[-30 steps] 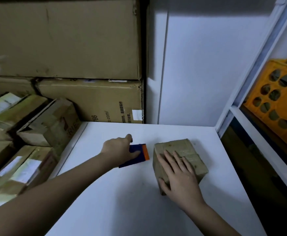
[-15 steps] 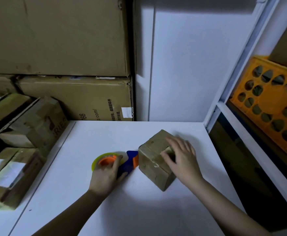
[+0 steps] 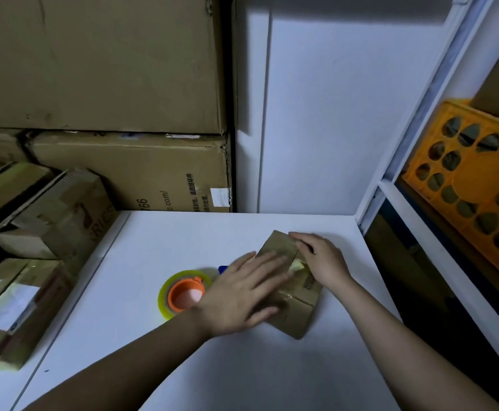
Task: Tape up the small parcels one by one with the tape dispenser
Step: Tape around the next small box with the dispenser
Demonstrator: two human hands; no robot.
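Left hand (image 3: 242, 295) lies flat, fingers (image 3: 272, 262) straight, pressing on the small cardboard parcel (image 3: 297, 310). Right hand (image 3: 322, 259) rests on the parcel's far top, fingers loosely bent at a tape end; no clear grip. The parcel sits mid-worktop (image 3: 153, 366). The tape dispenser (image 3: 184, 293) lies unheld, just left. Step, likely: smoothing tape down. Next calls for retaking the dispenser.

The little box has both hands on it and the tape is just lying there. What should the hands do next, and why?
Probably the left hand should reach back for the tape dispenser while the right hand steadies the small parcel. Both hands lie on the parcel, and the dispenser sits unheld on the white table beside it.
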